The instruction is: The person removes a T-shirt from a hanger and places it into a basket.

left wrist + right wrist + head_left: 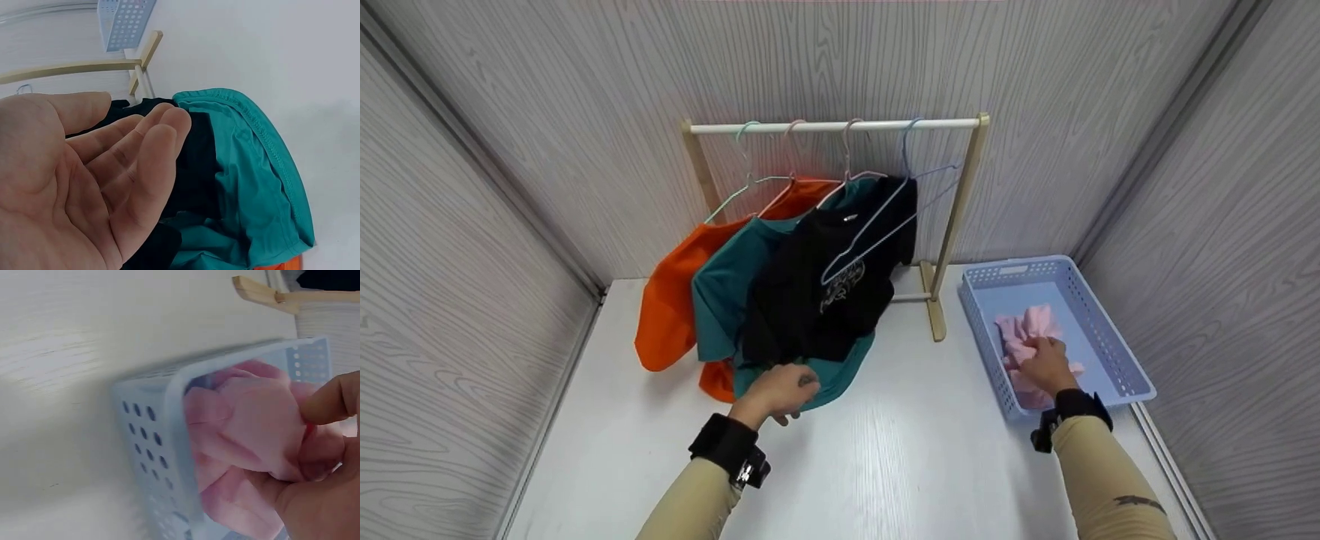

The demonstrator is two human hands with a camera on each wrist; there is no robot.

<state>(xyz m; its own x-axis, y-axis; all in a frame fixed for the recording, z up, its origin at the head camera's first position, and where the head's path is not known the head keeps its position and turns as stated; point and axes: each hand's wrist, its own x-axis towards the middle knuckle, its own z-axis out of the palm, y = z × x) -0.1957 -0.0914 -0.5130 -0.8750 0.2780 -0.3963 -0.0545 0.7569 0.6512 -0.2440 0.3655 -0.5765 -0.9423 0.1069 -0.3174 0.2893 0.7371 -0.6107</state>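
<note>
My right hand (1046, 366) reaches into the blue plastic basket (1110, 339) and pinches a crumpled pink garment (1039, 321). In the right wrist view the pink cloth (253, 419) bunches between thumb and fingers, close to the basket's rim (180, 391). My left hand (780, 388) is in front of the hanging shirts with its fingers loosely curled. The left wrist view shows that palm (50, 185) with nothing in it. Behind it hang a black shirt (787, 300) with a printed front, a teal shirt (720, 300) and an orange shirt (664, 330).
A small rack with a white rail (945, 124) and wooden posts (958, 210) stands at the back. A bare blue hanger (905, 150) hangs at the rail's right end, overlapping the black shirt. Grey wood-grain walls (510, 90) enclose the white table (885, 450).
</note>
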